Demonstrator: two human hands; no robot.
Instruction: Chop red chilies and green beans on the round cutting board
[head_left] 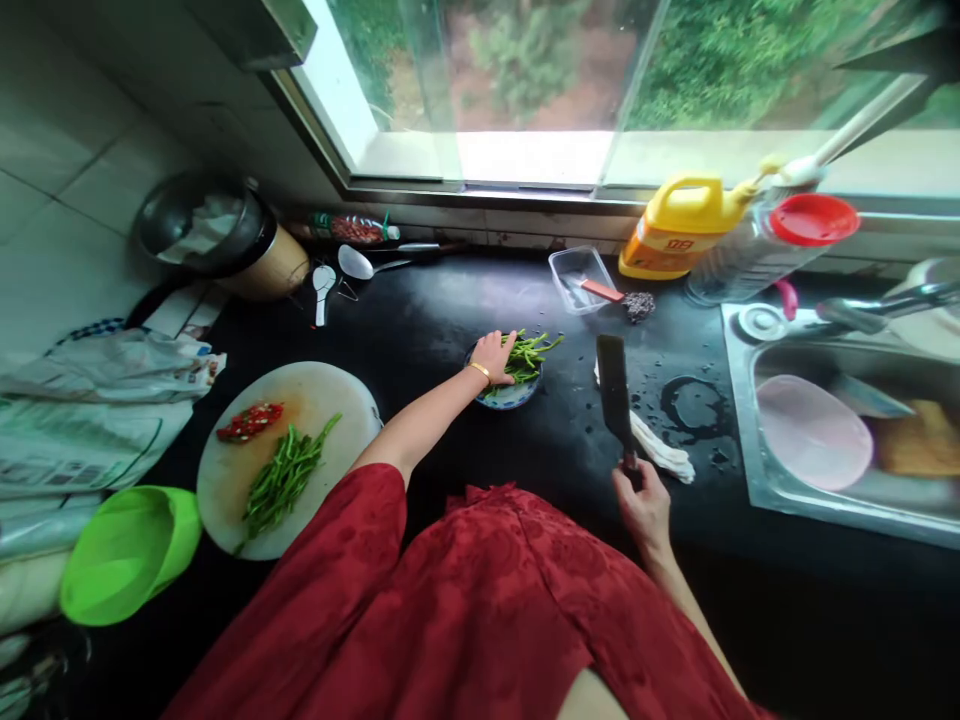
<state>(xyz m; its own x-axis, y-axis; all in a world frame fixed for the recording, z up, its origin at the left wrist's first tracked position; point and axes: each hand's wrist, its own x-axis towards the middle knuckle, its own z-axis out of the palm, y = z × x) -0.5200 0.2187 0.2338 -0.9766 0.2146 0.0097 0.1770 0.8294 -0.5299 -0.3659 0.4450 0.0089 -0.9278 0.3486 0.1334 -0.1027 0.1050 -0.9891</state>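
My left hand [493, 358], with a gold bracelet at the wrist, reaches over a small blue-and-white bowl [510, 400]. Its fingers curl round some of the green beans [529, 352] heaped in that bowl. Upright in my right hand [643, 500] is a kitchen cleaver [613, 385], its handle gripped and its dark blade pointing away from me above the counter. To the left, a round white cutting board [300, 385] carries more cut green beans [283, 475] and a small pile of chopped red chilli [251, 422].
A white cloth [660, 447] lies beside the cleaver near a water puddle [691, 402]. At right is a metal sink [750, 440] with a pink basin [814, 435]. A clear plastic box [574, 268], yellow jug [667, 235] and large jar line the back. A green basin [124, 560] stands at left.
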